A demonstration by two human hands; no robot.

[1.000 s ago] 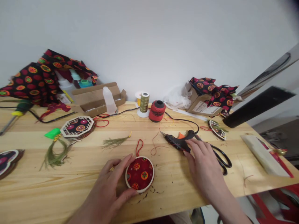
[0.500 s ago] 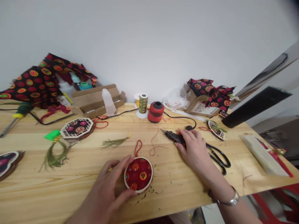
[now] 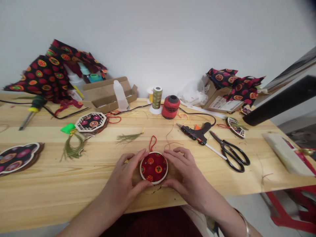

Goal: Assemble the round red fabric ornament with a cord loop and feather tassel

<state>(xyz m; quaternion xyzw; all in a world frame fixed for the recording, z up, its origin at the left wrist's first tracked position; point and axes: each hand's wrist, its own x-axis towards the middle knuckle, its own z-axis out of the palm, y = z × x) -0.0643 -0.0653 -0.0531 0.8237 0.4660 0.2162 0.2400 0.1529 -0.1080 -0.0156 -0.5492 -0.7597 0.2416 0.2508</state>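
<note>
Left hand (image 3: 122, 179) and right hand (image 3: 185, 174) are closing around fabric disc (image 3: 154, 168) | lower center | feeling light, stiff | gripping by rim (image 3: 140, 168)

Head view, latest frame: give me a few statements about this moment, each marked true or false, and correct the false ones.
1. The left hand and right hand both touch the round red fabric disc. True.
2. The right hand grips the hot glue gun. False: the glue gun lies on the table, apart from the hand.
3. The black-handled scissors lie right of the glue gun. True.
4. The red thread spool lies on its side. False: it stands upright.
</note>
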